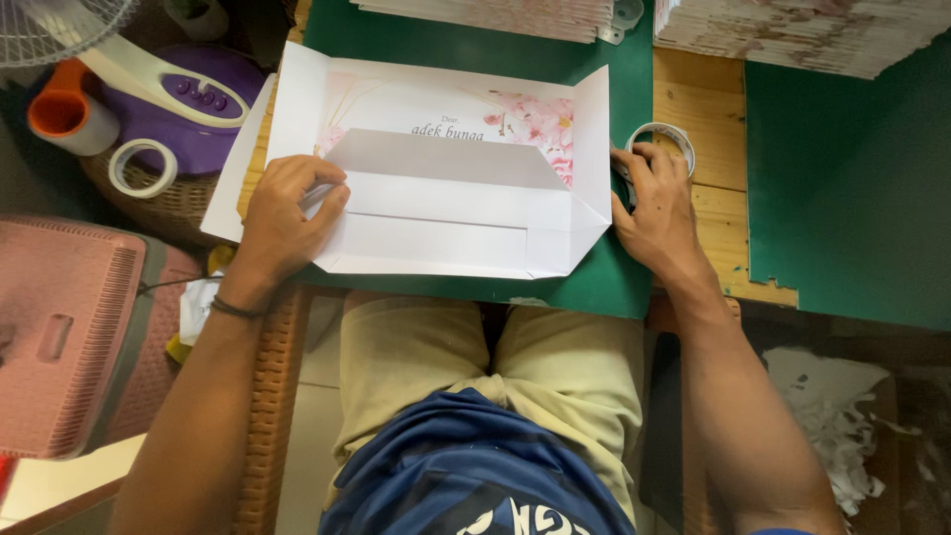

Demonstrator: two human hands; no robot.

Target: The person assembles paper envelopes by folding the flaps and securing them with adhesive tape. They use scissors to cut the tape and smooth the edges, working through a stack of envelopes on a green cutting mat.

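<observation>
Two hands on the job, both bare. Left hand [282,213] lies flat-ish on the left end of the folded white card sheet [446,198], fingers curled over its left flap, pressing it down rather than gripping. Right hand [659,203] sits at the sheet's right edge, fingertips on a small roll of tape [662,139] that rests on the wooden strip just beside the sheet; looks like a light pinch on the roll, but can't tell if it's actually closed on it.

Sheet is centre frame, on the green cutting mat [594,59]. Long axis runs left-right across the frame. Side flaps are opened out, lower flaps folded up, pink floral print facing up toward the top of the frame.

Step, as I read it: flaps folded and held, tape being fetched. Next move needs the left hand to keep the fold pinned while the right frees a length of tape one-handed.

Around: stacks of printed cards [802,35] upper right, another tape ring [142,166] and a purple fan base [193,99] upper left, pink crate [64,337] at left.
</observation>
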